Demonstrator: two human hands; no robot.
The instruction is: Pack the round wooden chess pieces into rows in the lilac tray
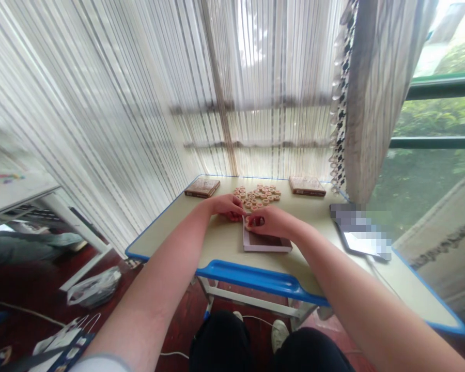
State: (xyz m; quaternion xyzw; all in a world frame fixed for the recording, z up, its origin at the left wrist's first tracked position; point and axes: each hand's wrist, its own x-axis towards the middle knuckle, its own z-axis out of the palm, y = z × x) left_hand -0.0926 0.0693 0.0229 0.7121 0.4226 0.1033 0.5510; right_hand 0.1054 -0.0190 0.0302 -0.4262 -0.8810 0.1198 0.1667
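Observation:
A shallow open box (267,248) with a dark inside and pale walls lies on the desk before me. My right hand (269,219) reaches over it from the right, thumb and fingers closed around a round wooden Chinese chess piece (248,221) at the box's left side. At the far left corner of the box is my left hand (228,206), its fingers curled and pinched together; what they grip is too small to tell. Beyond both hands, several loose chess pieces (269,198) with carved faces are spread on the desk.
Flat patterned brown boxes lie at the back left (202,187) and back right (307,186) of the blue-edged desk (166,227). A tablet (358,232) with a cable rests on the right. A striped curtain (263,129) hangs behind. Bags (95,287) sit on the floor to the left.

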